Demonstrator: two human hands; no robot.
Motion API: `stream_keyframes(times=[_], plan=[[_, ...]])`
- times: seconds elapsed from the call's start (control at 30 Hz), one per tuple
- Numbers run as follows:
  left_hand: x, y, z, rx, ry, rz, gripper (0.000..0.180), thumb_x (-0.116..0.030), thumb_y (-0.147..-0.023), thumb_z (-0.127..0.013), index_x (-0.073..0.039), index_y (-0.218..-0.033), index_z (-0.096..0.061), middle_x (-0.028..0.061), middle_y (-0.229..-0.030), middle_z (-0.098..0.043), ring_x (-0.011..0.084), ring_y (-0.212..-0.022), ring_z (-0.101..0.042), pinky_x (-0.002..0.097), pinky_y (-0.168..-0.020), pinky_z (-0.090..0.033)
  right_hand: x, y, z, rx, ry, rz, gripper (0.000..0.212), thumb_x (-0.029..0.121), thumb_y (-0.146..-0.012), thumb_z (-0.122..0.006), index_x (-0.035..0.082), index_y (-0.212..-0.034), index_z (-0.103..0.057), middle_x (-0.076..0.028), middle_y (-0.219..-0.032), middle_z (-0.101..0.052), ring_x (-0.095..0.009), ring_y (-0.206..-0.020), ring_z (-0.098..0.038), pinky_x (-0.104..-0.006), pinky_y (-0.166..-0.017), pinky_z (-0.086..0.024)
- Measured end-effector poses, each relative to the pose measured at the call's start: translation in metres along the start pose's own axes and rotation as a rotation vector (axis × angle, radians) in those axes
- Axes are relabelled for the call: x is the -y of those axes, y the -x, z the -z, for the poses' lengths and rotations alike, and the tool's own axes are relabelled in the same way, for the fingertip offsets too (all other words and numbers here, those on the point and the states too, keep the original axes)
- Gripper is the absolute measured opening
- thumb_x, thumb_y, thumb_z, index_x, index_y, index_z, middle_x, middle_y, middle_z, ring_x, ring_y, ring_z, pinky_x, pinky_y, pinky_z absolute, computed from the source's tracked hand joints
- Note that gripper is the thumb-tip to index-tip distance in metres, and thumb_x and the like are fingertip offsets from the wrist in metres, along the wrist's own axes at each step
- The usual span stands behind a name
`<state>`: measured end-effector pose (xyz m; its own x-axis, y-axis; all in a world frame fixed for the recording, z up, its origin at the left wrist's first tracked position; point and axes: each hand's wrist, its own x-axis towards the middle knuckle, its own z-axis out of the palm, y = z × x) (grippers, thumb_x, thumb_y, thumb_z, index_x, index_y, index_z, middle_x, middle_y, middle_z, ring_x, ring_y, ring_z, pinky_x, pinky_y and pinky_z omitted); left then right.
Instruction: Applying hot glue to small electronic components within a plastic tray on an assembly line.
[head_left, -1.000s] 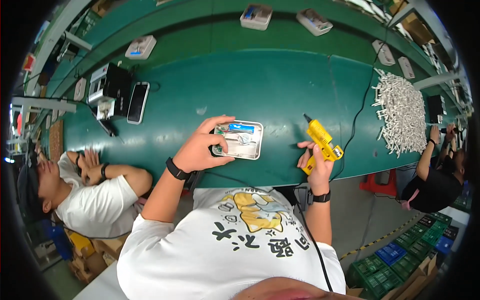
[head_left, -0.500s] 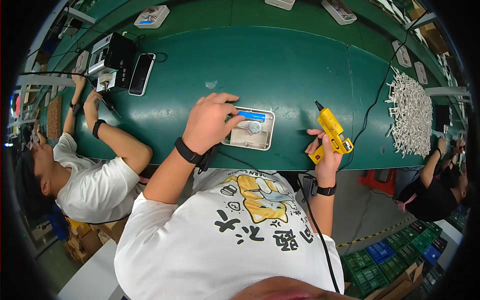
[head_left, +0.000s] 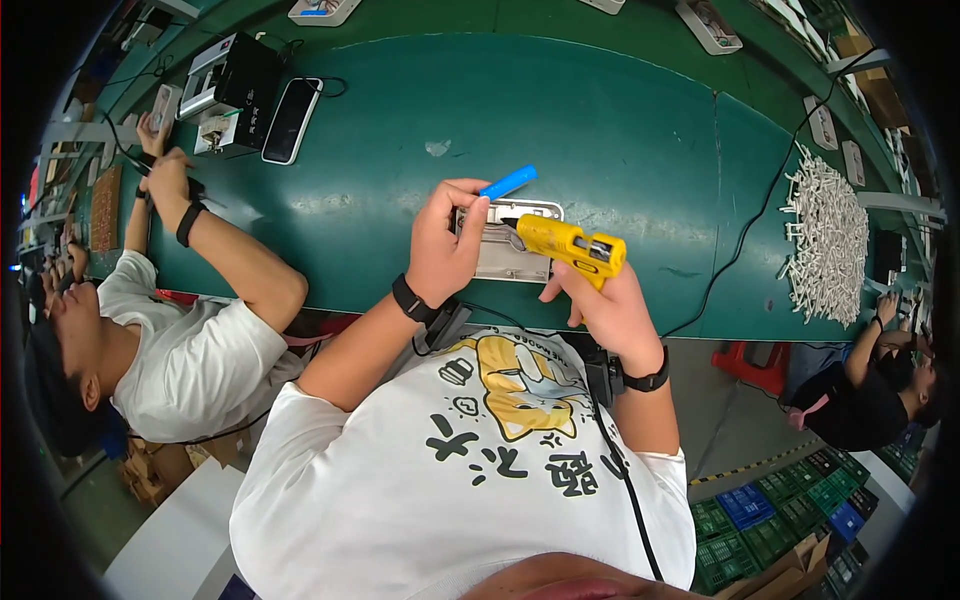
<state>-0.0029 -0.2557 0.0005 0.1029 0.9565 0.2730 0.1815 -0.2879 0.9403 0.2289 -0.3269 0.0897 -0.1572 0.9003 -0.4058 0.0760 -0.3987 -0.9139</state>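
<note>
Between thumb and fingers, my left hand (head_left: 450,235) pinches a blue cylindrical battery (head_left: 511,182), lifted at a tilt over the far side of a white plastic housing (head_left: 515,263). The housing lies open side up on the bench in front of me. My right hand (head_left: 608,308) is wrapped round a yellow glue gun (head_left: 575,245). Its dark nozzle points left into the housing, below the battery. Whether the nozzle touches anything inside is hard to tell. My left hand and the glue gun hide parts of the housing's inside.
A phone (head_left: 292,121) and a black box-shaped device (head_left: 237,90) stand at the left of the green bench (head_left: 400,100). A pile of small white parts (head_left: 826,240) lies at the right. A black cable (head_left: 745,240) crosses the bench. People work on both sides.
My left hand has lifted the battery out of the housing. My right hand has swung the glue gun left, from beside the housing to over it, nozzle turned inward.
</note>
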Motion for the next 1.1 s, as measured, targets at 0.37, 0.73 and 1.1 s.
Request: stream_keyframes(times=[0.37,0.73,1.1], plan=[[0.004,0.006,-0.001,-0.057,0.150,0.070,0.010,-0.003,-0.105,-0.069,-0.001,-0.104,-0.059,0.0150,-0.116,-0.074,0.0154,-0.091,-0.066,0.0305,-0.082,-0.054,0.012,-0.018,-0.015,-0.022,0.308,0.005,0.024,0.022,-0.110,-0.064,0.000,-0.108,-0.071,0.000,-0.069,-0.065,-0.008,-0.053,-0.059,-0.0268,-0.046,-0.048],[-0.007,0.004,0.002,-0.112,-0.114,-0.195,0.018,-0.003,-0.094,-0.079,-0.006,-0.097,-0.062,0.0109,-0.108,-0.080,0.0268,-0.093,-0.072,0.0398,-0.089,-0.056,0.013,0.008,0.021,-0.098,0.021,-0.092,0.027,0.021,-0.110,-0.064,-0.002,-0.124,-0.068,-0.005,-0.081,-0.072,-0.007,-0.053,-0.057,-0.0235,-0.046,-0.046],[-0.012,0.002,0.005,-0.081,-0.235,-0.249,0.018,-0.008,-0.092,-0.080,-0.011,-0.094,-0.062,0.0039,-0.101,-0.081,0.0205,-0.078,-0.069,0.0408,-0.093,-0.045,0.003,0.020,0.018,-0.214,0.099,-0.128,0.026,0.022,-0.110,-0.065,-0.001,-0.123,-0.069,0.003,-0.063,-0.058,-0.006,-0.049,-0.051,-0.0246,-0.045,-0.041]])
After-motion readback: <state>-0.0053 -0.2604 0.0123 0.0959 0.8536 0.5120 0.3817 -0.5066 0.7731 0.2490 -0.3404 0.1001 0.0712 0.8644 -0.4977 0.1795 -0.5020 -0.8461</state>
